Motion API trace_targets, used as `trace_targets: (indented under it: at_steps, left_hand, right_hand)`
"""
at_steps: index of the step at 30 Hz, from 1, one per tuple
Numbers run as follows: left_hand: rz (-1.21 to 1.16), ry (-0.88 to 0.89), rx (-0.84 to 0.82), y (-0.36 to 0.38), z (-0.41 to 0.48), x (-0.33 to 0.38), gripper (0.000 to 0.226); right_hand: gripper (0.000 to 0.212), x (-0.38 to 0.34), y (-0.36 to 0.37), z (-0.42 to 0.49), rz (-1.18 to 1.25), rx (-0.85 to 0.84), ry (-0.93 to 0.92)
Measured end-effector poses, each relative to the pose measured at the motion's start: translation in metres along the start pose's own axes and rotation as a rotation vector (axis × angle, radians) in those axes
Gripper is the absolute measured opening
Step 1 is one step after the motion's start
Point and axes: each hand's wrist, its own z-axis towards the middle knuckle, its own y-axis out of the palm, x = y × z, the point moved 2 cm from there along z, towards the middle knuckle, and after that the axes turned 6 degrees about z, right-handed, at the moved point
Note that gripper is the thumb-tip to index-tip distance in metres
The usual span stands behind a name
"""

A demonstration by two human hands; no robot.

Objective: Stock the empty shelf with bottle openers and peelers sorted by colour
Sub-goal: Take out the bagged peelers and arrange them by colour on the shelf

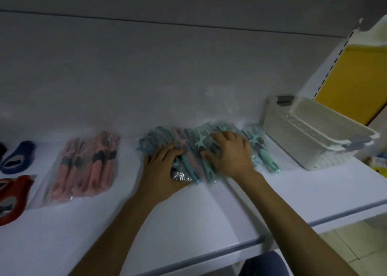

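Under both hands lies a mixed pile of wrapped blue and teal peelers [196, 148] on the shelf [188, 213]. The right hand [232, 152] rests on top, fingers spread and fairly straight, gripping nothing. The left hand [161, 162] reaches into the pile's near edge; its fingertips are buried, so its grasp cannot be told. Pink peelers [85, 162] lie left of the left hand, with bottle openers [17, 157] beyond. Recommended: steady the slippery wrappers with one hand, draw out one shade at a time, and set each group apart.
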Motion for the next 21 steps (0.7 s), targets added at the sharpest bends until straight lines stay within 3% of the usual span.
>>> trace_targets:
  at_steps: [2, 4, 6, 9, 12, 18, 21]
  left_hand:
    - [-0.056, 0.000, 0.015, 0.000, -0.001, 0.000, 0.071]
    - [-0.092, 0.001, 0.037, -0.002, -0.003, 0.000, 0.061]
    - [-0.094, -0.009, 0.045, -0.004, -0.005, 0.002, 0.047]
    - [-0.100, -0.071, 0.051, -0.008, -0.006, 0.004, 0.036]
    - [-0.180, -0.154, 0.143, -0.015, -0.008, 0.004, 0.039]
    - [-0.308, -0.308, 0.136, -0.010, -0.006, -0.007, 0.057]
    - [-0.345, -0.319, 0.129, -0.010, -0.005, -0.009, 0.047]
  right_hand:
    - [0.039, -0.014, 0.003, -0.005, -0.067, 0.053, -0.078]
    - [0.030, -0.030, 0.004, -0.008, 0.037, 0.165, -0.180]
    - [0.028, -0.046, 0.009, -0.009, 0.179, 0.078, -0.201]
    - [0.029, -0.055, 0.017, 0.001, 0.264, -0.235, -0.033]
    - [0.028, -0.058, 0.018, 0.010, 0.443, -0.360, 0.049]
    - [0.018, -0.053, 0.014, 0.009, 0.786, -0.272, 0.215]
    - [0.026, -0.056, 0.012, 0.010, 0.939, -0.293, 0.277]
